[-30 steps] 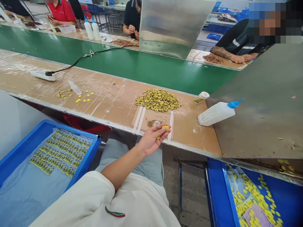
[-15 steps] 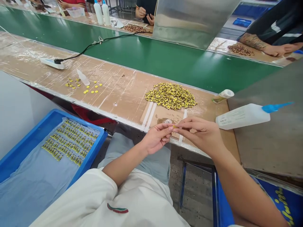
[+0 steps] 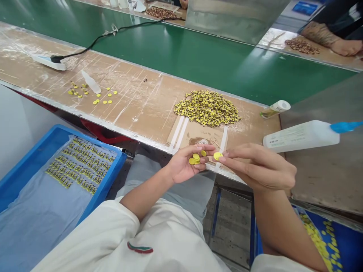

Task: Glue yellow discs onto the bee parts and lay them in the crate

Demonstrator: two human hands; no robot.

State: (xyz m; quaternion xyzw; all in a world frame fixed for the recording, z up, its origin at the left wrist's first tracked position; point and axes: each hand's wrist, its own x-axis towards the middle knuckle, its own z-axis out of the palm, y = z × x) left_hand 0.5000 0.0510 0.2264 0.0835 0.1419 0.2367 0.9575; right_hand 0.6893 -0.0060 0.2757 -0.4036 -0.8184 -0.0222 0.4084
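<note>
Brown film-covered worktop (image 3: 136,90) ahead. The right hand (image 3: 263,168) pinches one thin round yellow disc (image 3: 217,155) — likely light, stiff, best taken by its rim; the left hand (image 3: 183,167), fingers half-curled and parted, cups at least three more (overlapping). Beyond: one heap of yellow-and-brown pieces (image 3: 208,108), one white blue-nozzled plastic bottle (image 3: 304,136).

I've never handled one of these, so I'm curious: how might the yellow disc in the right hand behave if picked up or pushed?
The yellow disc is probably light: the right hand pinches only its edge. It seems fairly stiff, since it looks flat while held there. Lying flat like the loose discs on the bench, it would likely slide, not roll.
</note>
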